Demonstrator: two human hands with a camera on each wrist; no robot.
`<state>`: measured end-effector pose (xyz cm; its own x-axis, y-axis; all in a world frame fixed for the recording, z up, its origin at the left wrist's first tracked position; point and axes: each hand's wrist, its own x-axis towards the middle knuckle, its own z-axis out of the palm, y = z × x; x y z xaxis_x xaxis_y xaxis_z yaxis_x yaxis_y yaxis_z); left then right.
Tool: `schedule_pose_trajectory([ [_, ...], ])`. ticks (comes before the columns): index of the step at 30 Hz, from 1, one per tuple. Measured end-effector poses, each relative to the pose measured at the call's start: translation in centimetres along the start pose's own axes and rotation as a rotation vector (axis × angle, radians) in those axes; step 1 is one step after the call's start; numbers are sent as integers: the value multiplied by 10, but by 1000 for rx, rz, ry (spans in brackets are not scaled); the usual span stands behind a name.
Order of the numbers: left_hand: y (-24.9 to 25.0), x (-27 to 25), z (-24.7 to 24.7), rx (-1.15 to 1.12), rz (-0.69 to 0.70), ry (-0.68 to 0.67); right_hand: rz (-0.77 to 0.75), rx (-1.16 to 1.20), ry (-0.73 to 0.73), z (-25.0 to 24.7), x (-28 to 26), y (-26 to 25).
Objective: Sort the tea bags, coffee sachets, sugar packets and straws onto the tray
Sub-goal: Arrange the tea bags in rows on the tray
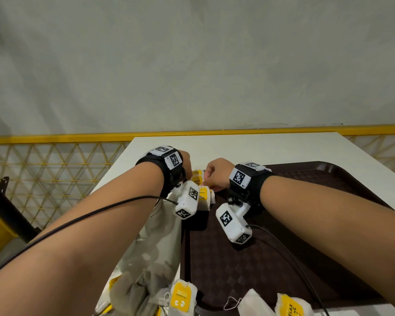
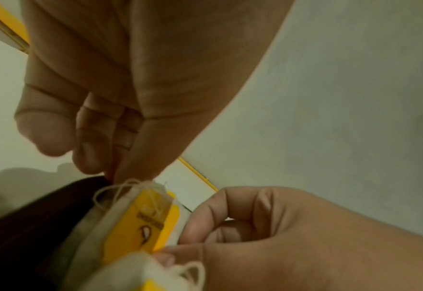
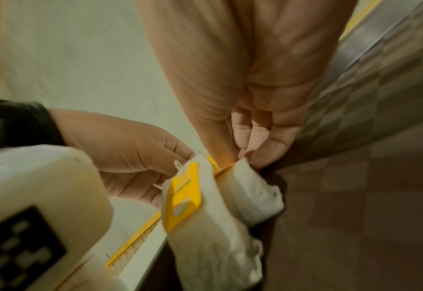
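In the head view, the wrist cameras are covering most of the tea bags (image 1: 203, 194) between the left hand (image 1: 184, 161) and right hand (image 1: 217, 173), hiding the fingers. More tea bags (image 1: 182, 297) are running off the bottom edge. Both wrist views are blurring the tag print (image 2: 153, 220) past reading. The tray (image 1: 328, 229) is lying partly under the right forearm.

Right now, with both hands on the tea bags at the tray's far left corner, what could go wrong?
1. The row of tea bags stands on edge by the tray rim; a nudge from the left hand or right hand may topple it, perhaps onto the table.
2. A loose string lies by the left hand's fingers and could snag, dragging a neighbouring bag.
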<state>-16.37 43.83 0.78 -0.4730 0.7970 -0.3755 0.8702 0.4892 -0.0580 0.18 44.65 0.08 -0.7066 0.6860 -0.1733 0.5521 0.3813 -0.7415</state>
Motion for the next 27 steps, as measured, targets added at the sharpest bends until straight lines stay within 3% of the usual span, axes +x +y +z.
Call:
schedule_pose_trajectory([
  [3,4,-31,-3,-70,4,58,-7,8,7,1,-1,1],
  [11,3,-59,-14,-191,121,-33,-106,32,38,1,-7,3],
  [19,2,-56,-17,-334,172,4,-77,87,54,-2,-7,3],
  [27,12,-53,-11,-309,165,64,-11,112,35,-1,-3,0],
])
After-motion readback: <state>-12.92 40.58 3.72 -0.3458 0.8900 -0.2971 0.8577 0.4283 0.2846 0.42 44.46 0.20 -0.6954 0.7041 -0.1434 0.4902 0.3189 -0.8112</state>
